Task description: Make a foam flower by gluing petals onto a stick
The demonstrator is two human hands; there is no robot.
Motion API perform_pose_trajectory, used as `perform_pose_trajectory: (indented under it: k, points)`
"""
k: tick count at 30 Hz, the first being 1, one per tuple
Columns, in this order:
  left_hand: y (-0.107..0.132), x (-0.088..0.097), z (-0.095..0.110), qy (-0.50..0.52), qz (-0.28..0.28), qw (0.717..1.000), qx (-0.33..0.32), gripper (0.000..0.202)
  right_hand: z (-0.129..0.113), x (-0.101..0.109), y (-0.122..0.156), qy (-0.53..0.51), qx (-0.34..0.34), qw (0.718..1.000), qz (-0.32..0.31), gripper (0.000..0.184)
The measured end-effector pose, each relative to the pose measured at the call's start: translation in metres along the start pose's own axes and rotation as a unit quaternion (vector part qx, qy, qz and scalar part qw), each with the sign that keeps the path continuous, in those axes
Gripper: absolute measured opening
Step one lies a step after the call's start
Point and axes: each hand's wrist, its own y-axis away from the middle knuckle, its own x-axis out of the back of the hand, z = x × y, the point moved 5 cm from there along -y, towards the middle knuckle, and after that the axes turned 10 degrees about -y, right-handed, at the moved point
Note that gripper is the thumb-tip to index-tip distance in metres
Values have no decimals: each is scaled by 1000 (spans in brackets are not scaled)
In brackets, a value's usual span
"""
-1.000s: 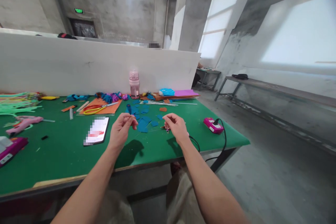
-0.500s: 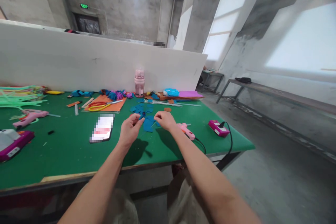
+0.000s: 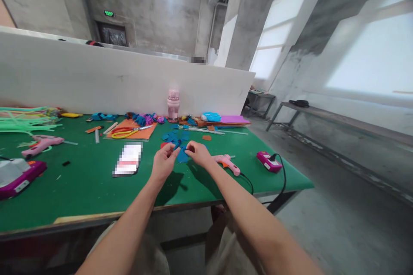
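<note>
Holding: the left hand point(image 3: 164, 162) pinches a small blue piece point(image 3: 178, 148) between thumb and fingertips, lifted just above the table point(image 3: 80, 184).
Right hand: the right hand point(image 3: 197, 153) is curled, its fingertips meeting the same piece from the other side; whether it truly grips cannot be told.
Landmark: a pink bottle point(image 3: 173, 105) stands upright at the table's far edge, against the white partition point(image 3: 97, 81).
Place of the piece: in front of the bottle and slightly to its right, well apart from it, towards the near edge.
Blue cut-outs point(image 3: 176, 136): scattered flat on the green top between the bottle and the hands.
Pink glue gun point(image 3: 226, 163): lying in front and to the right of the bottle, just beside the right wrist, its black cord trailing off the near edge.
Magenta box point(image 3: 269, 161): farther right of the bottle than the gun, with a black cable plugged in.
Scissors point(image 3: 127, 131): yellow and red handles, resting on an orange sheet point(image 3: 137, 129) just left of the bottle.
Phone point(image 3: 128, 159): flat, in front and to the left of the bottle; its screen is blurred and unreadable.
Second glue gun point(image 3: 40, 145): far left of the bottle, near a heap of green strips point(image 3: 22, 120).
Writing: a lit green sign point(image 3: 109, 13) hangs on the far wall above and left of the bottle, its characters too small to read; no label is legible on the bottle or the tools.
</note>
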Motion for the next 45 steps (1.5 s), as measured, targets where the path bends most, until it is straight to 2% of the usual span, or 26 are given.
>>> perform_pose_trajectory:
  k: [3,6,8,11,14,18,19,20,23,25,29,32,34,36,38,41,43,45]
  points:
    - [-1,-2,-3,27,-9,999,36,28,-1,12,18,-78,-11,996,39,19]
    - [2,-8,-3,28,-41,996,70,32,-2,16,37,-238,-35,969,59,26]
    - [6,-15,-1,24,-70,994,81,35,-6,16,46,-284,-36,957,53,27]
    - [10,-21,1,9,-90,992,87,32,-13,15,53,-272,-29,961,43,27]
    - [10,-20,-1,-5,-68,994,90,26,-13,15,56,-251,-48,966,38,23]
    - [7,-9,-8,-3,-1,993,120,27,-8,9,65,-229,-71,967,-82,8]
    - [6,-7,-9,2,10,992,130,29,-7,11,67,-227,-71,967,-91,8]
    - [6,-5,-10,9,15,990,138,30,-5,14,68,-227,-72,968,-75,9]
    - [6,-4,-11,33,4,987,158,37,-3,28,67,-227,-70,971,42,23]
    - [8,-8,-11,48,-21,983,174,40,-5,27,65,-242,-67,965,74,29]
    - [11,-17,-6,53,-72,981,174,35,-10,6,59,-287,-71,955,30,29]
    - [9,-15,-2,14,-59,988,139,29,-10,0,59,-290,-85,953,5,30]
    - [8,-12,0,-13,-46,992,120,27,-7,11,61,-249,-86,965,11,30]
    - [9,-13,-1,-23,-70,989,129,27,1,36,66,-182,-76,979,58,32]
    - [14,-20,-2,-1,-150,975,161,28,15,71,75,-118,-82,980,135,34]
    - [24,-34,-1,26,-262,949,175,29,46,115,93,4,-139,973,184,38]
    - [25,-39,-2,-13,-270,951,148,28,68,127,101,61,-194,969,141,39]
    - [23,-42,-4,-88,-245,959,109,25,85,127,107,69,-213,968,110,40]
